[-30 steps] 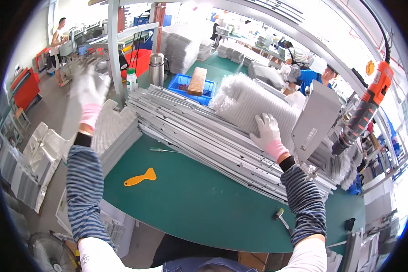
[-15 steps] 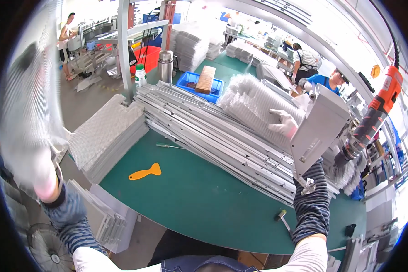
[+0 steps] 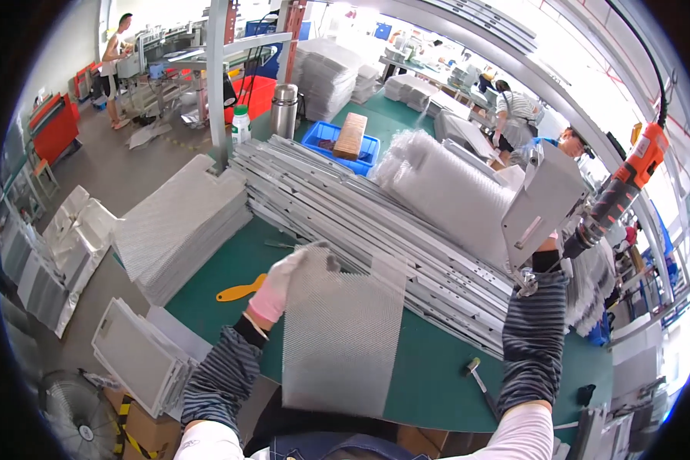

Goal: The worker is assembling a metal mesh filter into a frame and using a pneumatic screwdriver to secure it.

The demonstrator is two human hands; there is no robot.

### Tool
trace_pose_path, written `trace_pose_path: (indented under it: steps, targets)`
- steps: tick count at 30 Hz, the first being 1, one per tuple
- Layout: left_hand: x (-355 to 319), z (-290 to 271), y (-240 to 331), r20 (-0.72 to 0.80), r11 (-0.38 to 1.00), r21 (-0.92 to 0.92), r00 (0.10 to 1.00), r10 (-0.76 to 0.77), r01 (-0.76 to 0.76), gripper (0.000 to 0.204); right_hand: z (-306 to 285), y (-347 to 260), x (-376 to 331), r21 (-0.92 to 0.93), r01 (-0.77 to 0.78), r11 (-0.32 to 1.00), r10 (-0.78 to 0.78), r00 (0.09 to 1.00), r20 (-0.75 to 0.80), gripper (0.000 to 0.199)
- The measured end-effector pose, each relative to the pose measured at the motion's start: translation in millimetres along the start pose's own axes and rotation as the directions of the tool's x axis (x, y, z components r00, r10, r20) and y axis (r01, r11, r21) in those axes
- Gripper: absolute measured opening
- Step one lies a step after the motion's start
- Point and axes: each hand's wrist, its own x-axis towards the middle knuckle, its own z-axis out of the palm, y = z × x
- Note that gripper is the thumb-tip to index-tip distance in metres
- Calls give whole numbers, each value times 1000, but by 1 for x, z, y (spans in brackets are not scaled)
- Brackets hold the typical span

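Head view shows the left hand clamped on the upper-left part of the mesh sheet, which spreads below and right of that grip and seems best held lightly against creasing, while the right hand, well rightward, is too hidden to tell its grip.

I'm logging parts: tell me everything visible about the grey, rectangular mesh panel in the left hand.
The grey mesh panel looks metallic and see-through, finely patterned. The left hand, in a white glove with pink cuff, grips its upper left corner. Its lower end overlaps the front edge of the green tabletop; contact is unclear.
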Motion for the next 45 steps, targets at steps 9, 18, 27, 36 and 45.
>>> trace_pose_path:
  steps: [9, 18, 27, 36, 45]
  targets:
    - [17, 19, -52, 2, 974, 64, 976, -219, 218, 42, -194, 40, 83, 171, -213, 962, 248, 945, -215, 40]
    - [118, 133, -70, 364, 936, 233, 868, -336, 265, 34, -175, -51, -3, 442, -304, 844, 489, 776, -399, 36]
    - [205, 142, -106, 334, 858, 513, 916, -222, 21, 31, -405, -139, -195, -590, -574, 568, -199, 600, -775, 37]
    - [72, 150, -23, 486, 979, 195, 862, -145, 55, 46, -344, -291, -281, -604, -663, 442, 163, 721, -673, 40]
    - [-17, 17, -48, 420, 261, 862, 901, 111, -434, 44, -197, -415, -286, -872, -266, 411, -26, 953, -303, 41]
